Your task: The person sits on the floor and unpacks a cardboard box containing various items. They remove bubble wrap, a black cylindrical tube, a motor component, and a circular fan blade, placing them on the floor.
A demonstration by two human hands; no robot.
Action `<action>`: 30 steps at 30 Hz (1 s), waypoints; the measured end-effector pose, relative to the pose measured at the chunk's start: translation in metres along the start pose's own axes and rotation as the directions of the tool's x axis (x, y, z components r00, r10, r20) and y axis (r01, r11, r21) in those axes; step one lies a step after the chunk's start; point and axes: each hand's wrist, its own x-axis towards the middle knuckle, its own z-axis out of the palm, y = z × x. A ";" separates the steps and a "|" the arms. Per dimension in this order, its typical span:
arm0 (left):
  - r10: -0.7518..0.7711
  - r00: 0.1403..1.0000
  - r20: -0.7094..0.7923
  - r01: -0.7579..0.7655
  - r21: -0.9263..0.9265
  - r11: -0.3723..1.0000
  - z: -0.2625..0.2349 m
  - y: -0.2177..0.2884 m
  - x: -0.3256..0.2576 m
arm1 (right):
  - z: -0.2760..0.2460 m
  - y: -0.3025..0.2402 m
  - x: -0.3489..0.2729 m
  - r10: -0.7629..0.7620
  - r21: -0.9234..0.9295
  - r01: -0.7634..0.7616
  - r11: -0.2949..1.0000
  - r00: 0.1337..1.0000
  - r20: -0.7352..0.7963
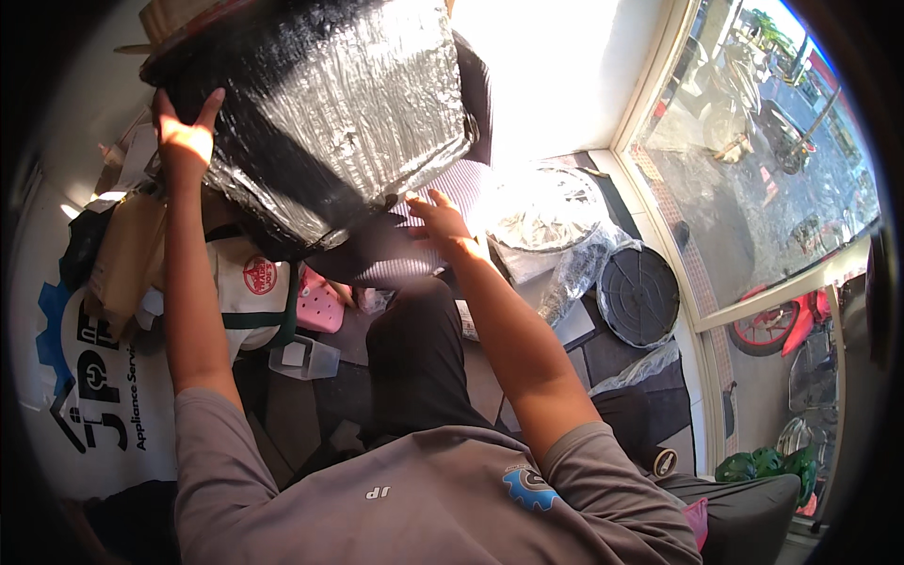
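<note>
A large bulky thing wrapped in black and shiny clear plastic film (330,104) is raised at the top middle, tilted. My left hand (184,141) presses flat against its left side, fingers spread upward. My right hand (438,226) reaches under its lower right corner, fingers apart, touching or just below the wrapping. A person in dark trousers and a striped top (414,320) stands close in front, partly hidden behind the wrapped thing.
A round black grille (638,294) and crumpled clear plastic (574,273) lie on the floor to the right. A pink clog (318,303), a clear plastic box (303,358) and piled bags (122,254) sit left. Glass panes (753,169) show a street and a red motorbike (777,325).
</note>
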 end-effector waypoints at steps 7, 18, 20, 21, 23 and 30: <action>0.095 0.995 0.002 -0.094 0.163 0.982 -0.002 0.073 -0.146 | -0.139 0.073 -0.092 0.049 0.197 -0.018 0.980 0.987 -0.155; 0.069 0.997 0.039 -0.073 0.112 0.991 -0.007 0.064 -0.173 | -0.289 0.122 -0.241 0.098 0.258 0.018 0.966 0.897 -0.431; 0.113 0.993 0.045 -0.119 0.139 0.983 -0.023 0.067 -0.171 | -0.305 0.120 -0.266 0.086 0.273 0.057 0.960 0.871 -0.484; 0.105 0.993 0.049 -0.112 0.166 0.980 -0.030 0.069 -0.172 | -0.314 0.118 -0.277 0.081 0.282 0.078 0.956 0.855 -0.512; 0.064 0.997 0.036 -0.070 0.220 0.973 -0.039 0.071 -0.175 | -0.329 0.115 -0.298 0.067 0.291 0.120 0.949 0.827 -0.558; 0.055 0.997 0.059 -0.066 0.199 0.978 -0.034 0.093 -0.182 | -0.375 0.124 -0.369 0.006 0.294 0.286 0.912 0.707 -0.707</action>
